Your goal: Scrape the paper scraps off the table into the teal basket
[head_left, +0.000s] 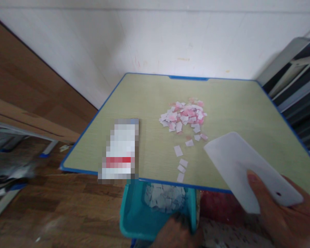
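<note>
A pile of small pink and white paper scraps (pixel 184 117) lies near the middle of a pale green table with a blue rim (pixel 100 108). A few scraps (pixel 181 163) trail toward the front edge. My right hand (pixel 281 210) grips a flat white scraper (pixel 244 165), which rests on the table at the front right, just right of the trail. My left hand (pixel 177 234) holds a teal dustpan (pixel 136 215) under the table's front edge; paper scraps (pixel 164 198) lie inside it.
A blurred white and red packet (pixel 120 150) lies at the table's front left. White wall behind. A brown wooden panel (pixel 28 86) stands at left, stacked dark and white items (pixel 297 86) at right. The floor below is wood.
</note>
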### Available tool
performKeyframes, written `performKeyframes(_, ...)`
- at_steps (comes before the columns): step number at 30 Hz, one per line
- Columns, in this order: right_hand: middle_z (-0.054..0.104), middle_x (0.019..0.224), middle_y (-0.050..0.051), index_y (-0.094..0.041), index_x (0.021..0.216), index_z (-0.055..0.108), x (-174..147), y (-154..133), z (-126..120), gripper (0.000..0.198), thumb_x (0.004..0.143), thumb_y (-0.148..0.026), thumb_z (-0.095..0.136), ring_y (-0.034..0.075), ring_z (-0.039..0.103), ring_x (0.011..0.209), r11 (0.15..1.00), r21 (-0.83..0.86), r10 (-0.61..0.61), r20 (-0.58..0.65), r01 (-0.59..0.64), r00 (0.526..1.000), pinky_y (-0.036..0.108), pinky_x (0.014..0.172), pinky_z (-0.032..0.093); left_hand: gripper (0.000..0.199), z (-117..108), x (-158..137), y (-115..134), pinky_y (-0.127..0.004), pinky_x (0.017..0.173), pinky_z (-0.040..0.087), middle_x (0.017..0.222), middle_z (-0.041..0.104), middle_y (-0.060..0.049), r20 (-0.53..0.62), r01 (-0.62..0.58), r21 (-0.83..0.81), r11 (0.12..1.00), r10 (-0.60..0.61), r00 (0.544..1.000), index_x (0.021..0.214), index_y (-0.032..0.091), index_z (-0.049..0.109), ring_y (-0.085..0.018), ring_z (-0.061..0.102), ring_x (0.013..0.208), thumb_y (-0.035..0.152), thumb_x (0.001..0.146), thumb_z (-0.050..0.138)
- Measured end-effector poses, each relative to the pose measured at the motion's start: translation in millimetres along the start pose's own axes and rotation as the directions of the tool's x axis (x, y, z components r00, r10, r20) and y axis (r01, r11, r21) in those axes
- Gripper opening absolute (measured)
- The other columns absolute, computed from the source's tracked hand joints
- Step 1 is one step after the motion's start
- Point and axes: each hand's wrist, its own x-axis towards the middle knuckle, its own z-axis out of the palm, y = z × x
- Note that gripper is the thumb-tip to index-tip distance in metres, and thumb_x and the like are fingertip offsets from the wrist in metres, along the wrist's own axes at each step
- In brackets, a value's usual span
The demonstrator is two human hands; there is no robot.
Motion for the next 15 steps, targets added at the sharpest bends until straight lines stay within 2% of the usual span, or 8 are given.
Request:
performKeyframes(5,0.069,0.056,0.003,-0.014,0.077,0.072,-0.8,-28.7,15.1,0.026,0.081,-0.036,0.057,0.017,0.065,0.046,0.962,0.246,-0.107,-0.05,0.116,0.993,0.023,0.042,0.048,0.013,4.0,0.6,-2.1,-0.03,0.04,0.026,0.062,0.06,0.004,0.05,-0.04,-0.027,0.999,0.041,0.998,0.089,0.023,0.053,-0.017,0.051,0.048,0.026,0.082,0.063)
performKeyframes(7,0.068,0.053,0.001,-0.015,0.076,0.071,4.6,-43.0,17.1,0.023,0.08,-0.033,0.058,0.016,0.063,0.043,0.95,0.284,-0.125,-0.026,0.127,0.992,0.021,0.04,0.046,0.013,6.6,0.5,-2.0,-0.029,0.041,0.026,0.063,0.06,0.003,0.077,-0.048,-0.023,0.999,0.05,0.996,0.092,0.022,0.052,-0.016,0.052,0.048,0.025,0.083,0.061)
performKeyframes(9,0.067,0.052,0.001,-0.014,0.076,0.071,9.2,-44.0,16.7,0.025,0.08,-0.034,0.058,0.016,0.063,0.043,0.955,0.279,-0.103,-0.018,0.104,0.995,0.021,0.04,0.046,0.017,6.9,0.3,-1.1,-0.028,0.041,0.027,0.065,0.061,0.002,0.094,-0.052,-0.004,0.999,0.052,0.994,0.097,0.021,0.052,-0.017,0.053,0.05,0.025,0.083,0.061)
performKeyframes(11,0.068,0.054,0.003,-0.013,0.08,0.072,6.1,-15.0,17.9,0.029,0.08,-0.037,0.057,0.019,0.066,0.047,0.969,0.238,-0.062,-0.012,0.063,0.998,0.023,0.043,0.049,0.021,5.0,0.4,-0.1,-0.028,0.04,0.027,0.065,0.061,0.002,0.085,-0.051,0.017,0.999,0.05,0.995,0.098,0.022,0.052,-0.017,0.053,0.05,0.026,0.082,0.063)
performKeyframes(12,0.068,0.055,0.003,-0.013,0.084,0.072,-0.5,14.2,20.0,0.03,0.08,-0.039,0.058,0.02,0.067,0.05,0.98,0.194,-0.05,0.011,0.046,0.999,0.024,0.043,0.049,0.022,3.9,0.5,0.2,-0.028,0.04,0.027,0.065,0.062,0.002,0.079,-0.045,0.023,0.999,0.043,0.996,0.098,0.022,0.052,-0.018,0.053,0.05,0.026,0.081,0.064)
performKeyframes(13,0.07,0.059,0.003,-0.014,0.093,0.072,-10.9,52.7,23.2,0.031,0.078,-0.039,0.061,0.022,0.069,0.055,0.988,0.156,-0.034,0.078,0.022,0.996,0.024,0.044,0.05,0.023,2.9,0.7,0.3,-0.029,0.039,0.026,0.065,0.061,0.002,0.069,-0.041,0.025,0.999,0.039,0.997,0.098,0.022,0.052,-0.018,0.052,0.049,0.027,0.08,0.065)
performKeyframes(15,0.074,0.077,0.003,-0.02,0.108,0.068,-41.4,145.8,31.7,0.037,0.074,-0.036,0.065,0.023,0.071,0.067,0.982,0.183,-0.086,0.277,0.035,0.957,0.025,0.053,0.055,0.023,2.3,1.3,0.0,-0.029,0.038,0.026,0.062,0.06,0.003,0.049,-0.039,0.023,0.999,0.038,0.998,0.096,0.022,0.052,-0.017,0.05,0.046,0.026,0.078,0.066)
